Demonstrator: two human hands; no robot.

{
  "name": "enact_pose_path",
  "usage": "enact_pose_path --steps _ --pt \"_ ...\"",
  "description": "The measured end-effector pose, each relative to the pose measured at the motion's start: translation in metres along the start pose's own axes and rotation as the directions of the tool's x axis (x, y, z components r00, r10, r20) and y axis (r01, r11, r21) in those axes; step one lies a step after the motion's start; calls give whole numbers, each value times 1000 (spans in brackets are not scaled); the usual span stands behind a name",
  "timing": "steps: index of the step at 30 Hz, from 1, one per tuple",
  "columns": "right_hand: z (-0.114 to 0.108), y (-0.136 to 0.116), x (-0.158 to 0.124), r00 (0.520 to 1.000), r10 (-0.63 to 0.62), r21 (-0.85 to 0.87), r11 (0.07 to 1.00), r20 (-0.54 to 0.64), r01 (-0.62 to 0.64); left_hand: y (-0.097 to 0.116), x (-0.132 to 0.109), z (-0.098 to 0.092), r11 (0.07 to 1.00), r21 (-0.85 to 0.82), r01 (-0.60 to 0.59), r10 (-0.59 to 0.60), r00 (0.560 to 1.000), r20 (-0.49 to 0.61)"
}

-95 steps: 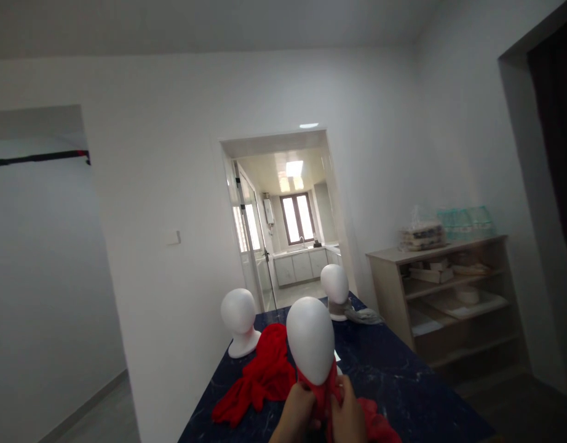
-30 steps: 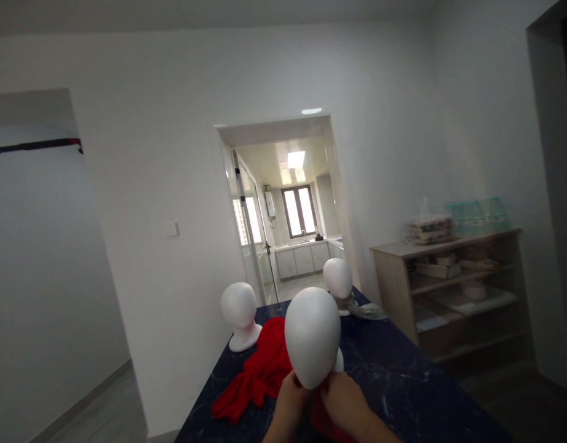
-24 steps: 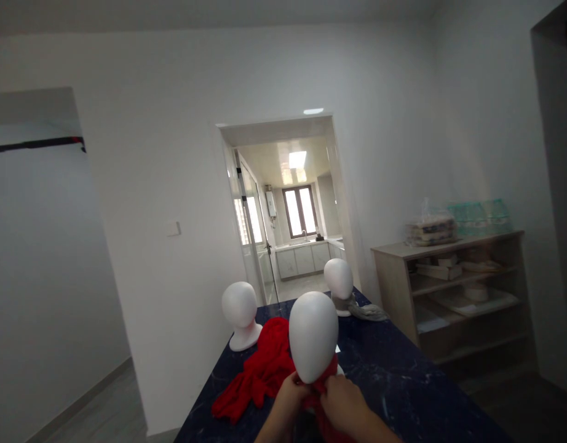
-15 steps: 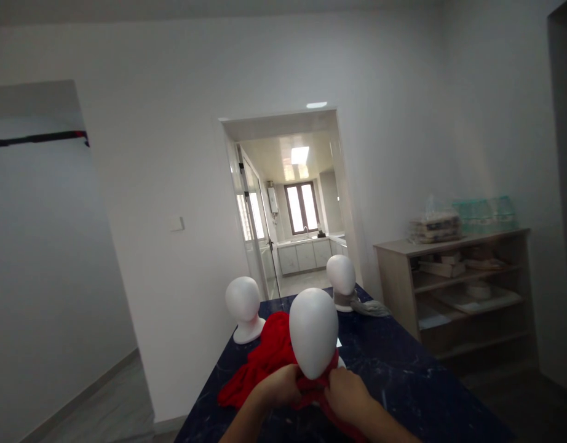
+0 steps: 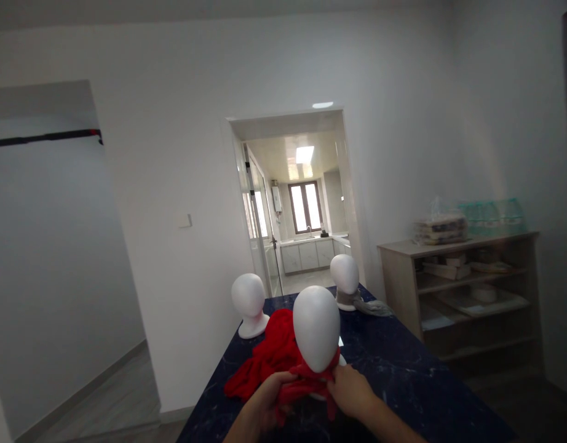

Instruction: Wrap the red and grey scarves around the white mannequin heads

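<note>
A white foam mannequin head [image 5: 316, 326] stands upright at the near middle of the table. Red scarf cloth [image 5: 302, 386] wraps the front of its neck, below the chin. My left hand [image 5: 266, 399] is closed on the cloth at the left of the neck, its fingers partly hidden. On the other side, my right hand [image 5: 352, 391] pinches the scarf close to the neck, and a short red end hangs beneath it. Behind and left lies a bunched red heap of fabric [image 5: 269, 357]; whether it joins the neck piece I cannot tell.
Another white mannequin head [image 5: 248, 298] stands at the table's back left. At the back right, a third head [image 5: 344, 275] wears a grey scarf [image 5: 373, 306]. The dark blue table [image 5: 403, 381] has a marbled top. A wooden shelf unit [image 5: 396, 289] stands to the right.
My left hand has shifted left and lower, drawing red cloth out from the neck. The right hand stays by the neck. The whole view has swung slightly.
</note>
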State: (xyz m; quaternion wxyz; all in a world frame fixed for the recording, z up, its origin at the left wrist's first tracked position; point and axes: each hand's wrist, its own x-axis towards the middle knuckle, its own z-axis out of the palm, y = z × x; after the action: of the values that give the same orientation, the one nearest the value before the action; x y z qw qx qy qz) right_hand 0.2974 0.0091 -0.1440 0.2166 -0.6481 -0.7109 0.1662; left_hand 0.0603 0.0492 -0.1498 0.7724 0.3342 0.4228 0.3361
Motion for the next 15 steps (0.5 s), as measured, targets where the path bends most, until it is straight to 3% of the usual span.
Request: enact_pose_path --steps 4,10,15 --pt "0 1 0 1000 15 54 998 10 -15 7 -28 2 995 -54 81 -79 996 37" --pt "0 5 0 998 24 200 979 57 -34 -8 -59 1 969 -179 169 -145 980 139" --pt "4 6 2 991 50 325 942 122 -88 -30 -50 0 986 -163 47 -25 990 139"
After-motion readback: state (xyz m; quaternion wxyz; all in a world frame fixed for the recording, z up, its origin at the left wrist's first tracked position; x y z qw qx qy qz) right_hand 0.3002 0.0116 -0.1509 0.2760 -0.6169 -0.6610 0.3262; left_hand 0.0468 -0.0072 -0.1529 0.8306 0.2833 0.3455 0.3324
